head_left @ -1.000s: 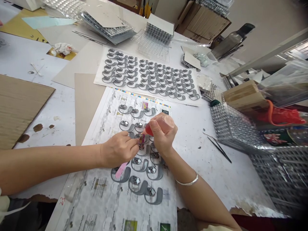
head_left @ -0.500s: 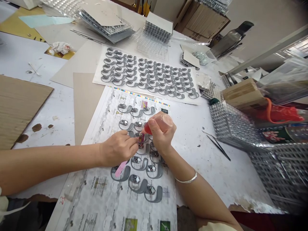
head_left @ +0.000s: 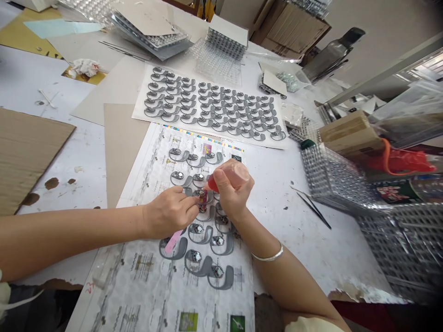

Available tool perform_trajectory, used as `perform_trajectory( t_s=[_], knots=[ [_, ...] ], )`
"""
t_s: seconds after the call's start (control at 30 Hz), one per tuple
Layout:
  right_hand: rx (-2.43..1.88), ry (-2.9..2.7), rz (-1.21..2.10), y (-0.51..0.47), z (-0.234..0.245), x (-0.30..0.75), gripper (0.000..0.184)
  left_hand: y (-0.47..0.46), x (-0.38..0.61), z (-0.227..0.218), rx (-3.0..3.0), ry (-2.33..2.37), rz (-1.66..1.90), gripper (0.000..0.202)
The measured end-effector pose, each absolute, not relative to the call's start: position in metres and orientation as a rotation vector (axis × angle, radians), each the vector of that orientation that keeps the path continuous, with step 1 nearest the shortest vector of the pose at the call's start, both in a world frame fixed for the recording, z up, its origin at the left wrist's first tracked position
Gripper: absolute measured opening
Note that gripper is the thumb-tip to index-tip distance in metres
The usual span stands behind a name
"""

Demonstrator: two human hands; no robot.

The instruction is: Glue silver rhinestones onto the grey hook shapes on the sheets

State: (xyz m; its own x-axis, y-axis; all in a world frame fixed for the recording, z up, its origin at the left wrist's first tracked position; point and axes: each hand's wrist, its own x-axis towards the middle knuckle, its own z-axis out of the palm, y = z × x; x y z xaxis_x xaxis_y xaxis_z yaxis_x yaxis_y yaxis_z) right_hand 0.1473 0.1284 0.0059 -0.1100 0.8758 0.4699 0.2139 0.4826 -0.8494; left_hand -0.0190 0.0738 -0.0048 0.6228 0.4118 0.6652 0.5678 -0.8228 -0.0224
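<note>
Left hand (head_left: 171, 212) is bunched tight, fingertips pinching a small grey piece (head_left: 201, 197) w/ a shiny stone set in it, right over the middle of the sheet (head_left: 152, 286). A flat pink stick (head_left: 173, 241) pokes out from under the palm, angled down-left.

Right hand (head_left: 235, 191) is curled round a soft, see-through pinkish bottle (head_left: 232, 171). Thumb and forefinger are squeezed in near its red cone nozzle. Nozzle tip points down at the pinched piece; touching or just off it, can't tell. A thin silver bangle (head_left: 268, 256) rings the right wrist.

Around the hands, more grey curved hooks (head_left: 199, 233) lie in rows on the glossy printed sheet, each w/ a round glittery stone. Just above the sheet sits a white card (head_left: 140, 112) packed w/ many rows of the same hooks.

Left of the sheet there's a plain grey board (head_left: 121, 147). Further left is rough brown cardboard (head_left: 31, 157) on the white, stained table (head_left: 277, 203).

To the right, thin black tweezers (head_left: 313, 208) lie well apart from the right hand. Beyond them are clear, bumpy plastic trays (head_left: 332, 180).

Far back left: a crumpled tissue (head_left: 85, 68) and a cotton swab (head_left: 46, 97).
</note>
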Motion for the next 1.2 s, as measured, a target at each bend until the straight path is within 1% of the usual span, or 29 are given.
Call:
perform_trajectory(
  t_s=[0.17, 0.33, 0.47, 0.57, 0.8, 1.2],
  knots=[
    [-0.921, -1.6, 0.711, 0.128, 0.0063, 0.1475, 0.028, 0.0735, -0.0188, -0.0059, -2.623, -0.808, -0.977, 0.021],
    [-0.928, -1.515, 0.77, 0.1271, 0.008, 0.1472, 0.032, 0.074, -0.0191, -0.0081, -2.627, -0.805, -0.973, 0.02],
    [-0.958, -1.593, 0.702, 0.1275, 0.0088, 0.1482, 0.034, 0.0737, -0.0197, -0.0081, -2.627, -0.803, -0.978, 0.021],
    [-0.948, -1.613, 0.676, 0.1277, 0.0088, 0.1486, 0.033, 0.0733, -0.0196, -0.0078, -2.633, -0.808, -0.984, 0.021],
    [-0.962, -1.595, 0.735, 0.127, 0.0065, 0.1481, 0.031, 0.0742, -0.0195, -0.0088, -2.63, -0.802, -0.976, 0.02],
    [-0.952, -1.609, 0.704, 0.1279, 0.0012, 0.1502, 0.029, 0.074, -0.0189, -0.0063, -2.598, -0.822, -0.998, 0.024]
  ],
)
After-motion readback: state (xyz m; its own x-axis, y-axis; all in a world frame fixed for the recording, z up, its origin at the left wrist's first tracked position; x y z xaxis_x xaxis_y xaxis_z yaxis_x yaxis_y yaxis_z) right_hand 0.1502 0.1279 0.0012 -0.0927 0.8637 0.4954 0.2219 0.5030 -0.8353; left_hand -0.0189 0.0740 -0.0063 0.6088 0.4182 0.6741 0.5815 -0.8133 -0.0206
